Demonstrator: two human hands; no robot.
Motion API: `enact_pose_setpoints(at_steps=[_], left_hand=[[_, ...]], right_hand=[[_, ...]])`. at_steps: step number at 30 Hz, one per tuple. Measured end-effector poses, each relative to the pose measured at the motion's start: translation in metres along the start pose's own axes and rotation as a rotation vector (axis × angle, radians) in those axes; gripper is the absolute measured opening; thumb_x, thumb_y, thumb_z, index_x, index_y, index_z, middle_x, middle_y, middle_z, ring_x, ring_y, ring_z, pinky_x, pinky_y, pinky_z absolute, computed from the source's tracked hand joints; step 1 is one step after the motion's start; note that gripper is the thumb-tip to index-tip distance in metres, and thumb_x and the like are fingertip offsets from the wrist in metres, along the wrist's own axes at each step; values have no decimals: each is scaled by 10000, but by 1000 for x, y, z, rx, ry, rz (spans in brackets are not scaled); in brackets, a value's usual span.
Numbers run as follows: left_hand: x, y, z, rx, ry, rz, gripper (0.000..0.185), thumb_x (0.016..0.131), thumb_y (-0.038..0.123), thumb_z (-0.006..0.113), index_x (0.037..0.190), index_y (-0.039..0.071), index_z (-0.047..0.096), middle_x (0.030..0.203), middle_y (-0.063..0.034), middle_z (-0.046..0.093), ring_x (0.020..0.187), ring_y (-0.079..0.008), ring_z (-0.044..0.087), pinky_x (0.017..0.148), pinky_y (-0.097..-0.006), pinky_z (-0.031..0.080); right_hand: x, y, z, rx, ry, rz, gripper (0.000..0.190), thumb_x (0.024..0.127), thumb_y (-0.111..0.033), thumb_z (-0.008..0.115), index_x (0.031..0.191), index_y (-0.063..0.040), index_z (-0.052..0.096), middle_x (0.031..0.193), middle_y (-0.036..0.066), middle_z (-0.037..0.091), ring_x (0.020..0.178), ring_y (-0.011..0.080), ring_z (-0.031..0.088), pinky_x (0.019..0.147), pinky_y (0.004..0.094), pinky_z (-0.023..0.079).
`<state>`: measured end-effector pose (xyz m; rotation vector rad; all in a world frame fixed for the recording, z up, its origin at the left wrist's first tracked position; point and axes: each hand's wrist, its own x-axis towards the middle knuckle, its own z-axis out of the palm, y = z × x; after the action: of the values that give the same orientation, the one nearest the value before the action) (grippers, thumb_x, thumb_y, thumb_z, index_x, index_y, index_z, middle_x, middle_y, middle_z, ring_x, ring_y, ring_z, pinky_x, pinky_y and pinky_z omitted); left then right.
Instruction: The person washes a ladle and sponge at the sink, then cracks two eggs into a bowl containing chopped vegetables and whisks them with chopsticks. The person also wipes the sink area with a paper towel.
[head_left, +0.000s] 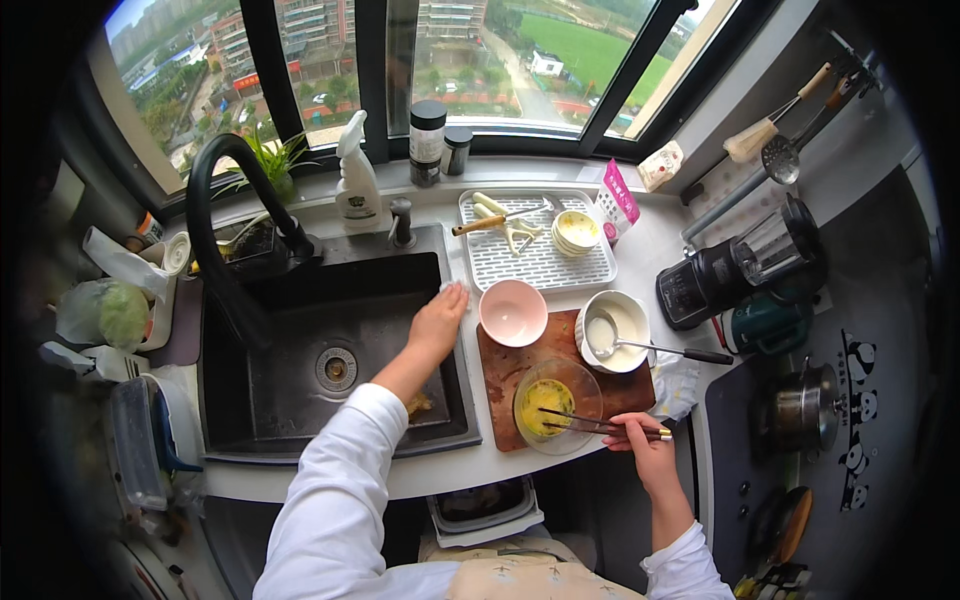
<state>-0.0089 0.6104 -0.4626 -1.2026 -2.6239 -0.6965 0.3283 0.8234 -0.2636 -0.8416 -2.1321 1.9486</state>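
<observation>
My right hand (646, 444) grips a pair of dark chopsticks (600, 426), their tips in yellow beaten egg with green bits inside a glass bowl (589, 386). That bowl rests on a wooden cutting board (499, 375). Over the sink's right rim, my left hand (440, 319) lies on a crumpled white cloth or tissue (459, 288); whether its fingers grip it is not plain. A pink bowl (513, 313) sits just right of that hand. At the board's upper right stands a white pot (631, 307) of pale batter or liquid, with a ladle (652, 348) in it.
The black sink (300, 397) with its tall faucet (199, 217) is at left. Behind the board, a white draining tray (480, 262) holds small bowls and utensils. A spray bottle (358, 184) stands by the window. A blender (720, 274) and a metal pot (802, 409) are at right.
</observation>
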Motion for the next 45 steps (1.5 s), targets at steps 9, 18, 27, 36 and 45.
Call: enact_pose_setpoints(at_steps=[9,18,27,36,45], left_hand=[[-65,66,-24,5,-211,-42,506,929,61,433,1433,53,477,1536,-131,412,1418,-256,401,1103,-349,423],[-113,108,-41,35,-363,-5,505,920,73,447,1411,-42,466,1514,-222,411,1404,-282,423,1108,-346,416],[-143,159,-57,17,-456,-83,467,935,156,504,1345,-69,502,1456,-249,451,1332,-333,481,1072,-383,441],[-151,164,-77,-42,-505,-70,246,915,222,587,880,14,714,1111,-111,677,1078,-286,630,896,-415,522],[-139,157,-54,-173,-210,-153,187,777,13,626,955,28,570,875,-155,651,883,-368,637,801,-464,516]], right_hand=[[1,9,-2,24,1,-29,231,1029,-176,535,1079,0,676,945,97,720,791,169,718,696,269,579],[0,10,-3,53,-20,-38,231,1023,-187,547,1079,-7,680,943,88,716,780,156,714,696,264,582],[1,5,-3,63,-56,-81,220,1018,-191,559,1048,-14,687,910,49,713,752,138,713,662,243,562],[1,-2,-7,61,-102,-116,226,1019,-202,559,1037,-21,692,885,41,711,756,127,712,654,232,561],[1,4,-14,73,-108,-110,222,1019,-207,560,1024,-27,690,894,35,711,753,123,713,649,223,560]])
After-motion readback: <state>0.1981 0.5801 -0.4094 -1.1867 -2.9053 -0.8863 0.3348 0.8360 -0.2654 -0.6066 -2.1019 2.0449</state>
